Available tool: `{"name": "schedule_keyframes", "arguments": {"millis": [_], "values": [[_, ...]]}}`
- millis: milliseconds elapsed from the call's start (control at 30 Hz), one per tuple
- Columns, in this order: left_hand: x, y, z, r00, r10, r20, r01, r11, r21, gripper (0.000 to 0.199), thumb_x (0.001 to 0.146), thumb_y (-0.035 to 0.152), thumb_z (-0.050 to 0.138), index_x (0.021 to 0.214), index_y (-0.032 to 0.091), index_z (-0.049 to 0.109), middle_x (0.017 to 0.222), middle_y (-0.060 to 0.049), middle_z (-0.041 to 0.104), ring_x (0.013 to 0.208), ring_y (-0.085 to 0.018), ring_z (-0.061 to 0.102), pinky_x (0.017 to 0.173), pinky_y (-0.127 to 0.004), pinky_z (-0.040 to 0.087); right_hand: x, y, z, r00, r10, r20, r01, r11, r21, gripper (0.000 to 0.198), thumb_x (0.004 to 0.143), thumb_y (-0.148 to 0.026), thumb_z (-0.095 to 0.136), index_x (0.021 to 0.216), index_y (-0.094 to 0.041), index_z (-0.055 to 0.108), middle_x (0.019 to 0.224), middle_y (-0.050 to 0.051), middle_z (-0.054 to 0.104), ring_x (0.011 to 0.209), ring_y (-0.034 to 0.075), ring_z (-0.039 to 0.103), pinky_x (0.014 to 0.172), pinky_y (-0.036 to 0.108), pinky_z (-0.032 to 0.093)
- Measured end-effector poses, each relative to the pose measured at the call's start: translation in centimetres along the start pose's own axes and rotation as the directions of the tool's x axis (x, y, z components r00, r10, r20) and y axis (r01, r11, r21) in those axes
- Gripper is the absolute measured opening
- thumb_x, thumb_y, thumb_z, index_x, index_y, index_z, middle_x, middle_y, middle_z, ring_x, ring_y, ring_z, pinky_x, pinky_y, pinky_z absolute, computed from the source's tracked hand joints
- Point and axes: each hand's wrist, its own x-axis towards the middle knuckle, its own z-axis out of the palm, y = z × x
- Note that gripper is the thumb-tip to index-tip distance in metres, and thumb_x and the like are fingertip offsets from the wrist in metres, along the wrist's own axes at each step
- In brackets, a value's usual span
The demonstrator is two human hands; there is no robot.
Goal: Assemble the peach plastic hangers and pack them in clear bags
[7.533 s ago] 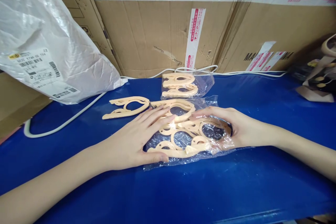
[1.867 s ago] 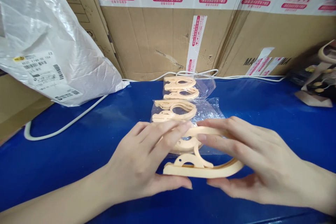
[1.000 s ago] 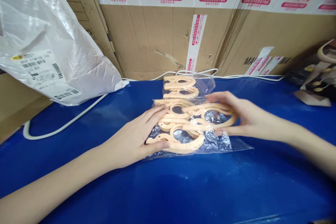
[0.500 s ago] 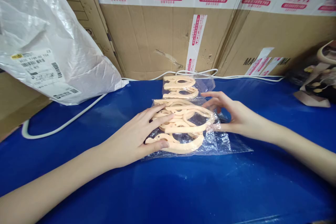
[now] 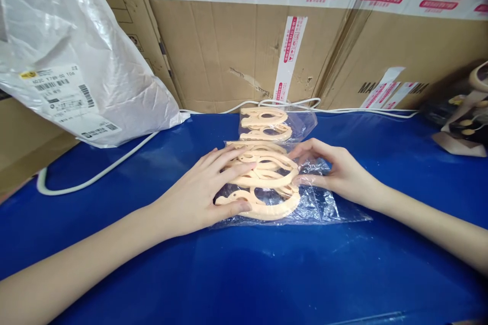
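Peach plastic folding hangers [image 5: 272, 209] lie folded in a clear plastic bag [image 5: 324, 208] on the blue table. My left hand [image 5: 206, 188] lies over their left side, fingers spread and the thumb resting on the nearest hanger. At their right end is my right hand [image 5: 328, 167], its fingers curled and its thumb and fingertips touching the curved end of the upper hanger [image 5: 282, 179]. The undersides of the fingers are hidden. Just beyond, a second clear bag [image 5: 301, 124] contains more peach hangers [image 5: 265, 119].
Cardboard boxes [image 5: 224, 56] with white and red tape stand along the back. On the left is a white plastic parcel bag [image 5: 141, 96] with a label. A white cable [image 5: 95, 177] runs across the blue table [image 5: 267, 274]. A dark bagged bundle [image 5: 461, 111] sits at right.
My right hand's fingertips have come closer together at the hangers' right end. The upper hanger has shifted left within the pile. My left hand stays on it; the view has moved slightly.
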Motion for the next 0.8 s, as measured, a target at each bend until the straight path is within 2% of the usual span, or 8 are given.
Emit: {"name": "schedule_keyframes", "arguments": {"millis": [100, 200, 367, 467, 567, 633, 733, 800], "values": [[0.1, 0.0, -0.1, 1.000, -0.011, 0.008, 0.011, 1.000, 0.024, 0.061, 0.091, 0.061, 0.050, 0.143, 0.032, 0.040, 0.155, -0.005, 0.035, 0.144, -0.030, 0.030, 0.117, -0.062, 0.021, 0.1, -0.2, 0.3, 0.999, 0.015, -0.039, -0.015, 1.000, -0.017, 0.041, 0.080, -0.041, 0.074, 0.109, -0.019, 0.054, 0.100, 0.006, 0.068, 0.082, 0.018, 0.063, 0.074, 0.034, 0.051], [0.1, 0.1, -0.5, 1.000, -0.003, 0.028, 0.002, 0.998, 0.061, 0.062, 0.091, 0.063, 0.048, 0.144, 0.033, 0.039, 0.156, -0.004, 0.034, 0.145, -0.031, 0.028, 0.116, -0.064, 0.018, 0.0, 0.8, -0.9, 0.997, 0.056, -0.043, -0.061, 0.992, -0.114, 0.047, 0.083, -0.046, 0.069, 0.117, -0.020, 0.050, 0.093, 0.006, 0.066, 0.080, 0.019, 0.062, 0.071, 0.034, 0.049], [0.9, 1.5, -2.2, 0.997, 0.075, 0.029, -0.078, 0.989, 0.126, 0.067, 0.090, 0.064, 0.049, 0.147, 0.031, 0.037, 0.158, -0.006, 0.030, 0.147, -0.032, 0.022, 0.117, -0.063, 0.015, -0.4, 3.4, -3.4, 0.963, 0.238, -0.130, -0.270, 0.887, -0.374, 0.058, 0.079, -0.062, 0.063, 0.118, -0.020, 0.052, 0.089, 0.006, 0.061, 0.074, 0.022, 0.059, 0.065, 0.038, 0.046], [2.4, 3.1, -2.6, 0.987, 0.136, 0.084, -0.144, 0.985, 0.096, 0.067, 0.090, 0.065, 0.048, 0.148, 0.033, 0.035, 0.158, -0.003, 0.031, 0.147, -0.028, 0.022, 0.119, -0.055, 0.016, -0.4, 3.6, -3.7, 0.940, 0.339, -0.047, -0.341, 0.918, -0.203, 0.058, 0.080, -0.059, 0.062, 0.120, -0.021, 0.045, 0.079, 0.003, 0.062, 0.065, 0.020, 0.056, 0.061, 0.036, 0.044], [4.2, 4.4, -1.9, 0.976, 0.183, 0.119, -0.194, 0.977, 0.088, 0.072, 0.087, 0.069, 0.048, 0.145, 0.028, 0.041, 0.156, -0.004, 0.036, 0.147, -0.028, 0.022, 0.120, -0.052, 0.016, -0.4, 2.8, -3.6, 0.934, 0.337, 0.119, -0.351, 0.928, 0.129, 0.043, 0.079, -0.048, 0.062, 0.107, -0.022, 0.039, 0.067, -0.002, 0.056, 0.059, 0.016, 0.052, 0.054, 0.031, 0.041], [5.2, 4.9, -1.1, 0.970, 0.204, 0.132, -0.216, 0.973, 0.080, 0.072, 0.086, 0.072, 0.046, 0.142, 0.025, 0.047, 0.154, -0.008, 0.040, 0.146, -0.030, 0.026, 0.118, -0.052, 0.018, -0.4, 2.4, -3.6, 0.937, 0.328, 0.123, -0.346, 0.919, 0.189, 0.039, 0.078, -0.045, 0.062, 0.100, -0.023, 0.037, 0.064, -0.004, 0.053, 0.056, 0.015, 0.049, 0.052, 0.029, 0.039], [6.1, 5.3, 0.1, 0.963, 0.228, 0.144, -0.237, 0.970, 0.052, 0.072, 0.086, 0.073, 0.044, 0.140, 0.026, 0.049, 0.155, -0.011, 0.038, 0.144, -0.030, 0.030, 0.117, -0.051, 0.022, -0.5, 2.8, -3.9, 0.941, 0.331, -0.073, -0.337, 0.938, -0.079, 0.044, 0.079, -0.048, 0.065, 0.107, -0.022, 0.043, 0.068, -0.002, 0.056, 0.059, 0.016, 0.051, 0.055, 0.030, 0.038], [6.4, 5.4, 0.6, 0.962, 0.232, 0.145, -0.239, 0.970, 0.035, 0.074, 0.085, 0.074, 0.045, 0.142, 0.026, 0.047, 0.158, -0.010, 0.032, 0.145, -0.032, 0.027, 0.117, -0.051, 0.021, -0.5, 3.5, -4.2, 0.935, 0.328, -0.134, -0.354, 0.884, -0.306, 0.046, 0.080, -0.051, 0.063, 0.113, -0.022, 0.050, 0.069, -0.001, 0.057, 0.060, 0.016, 0.051, 0.057, 0.031, 0.036]]}}
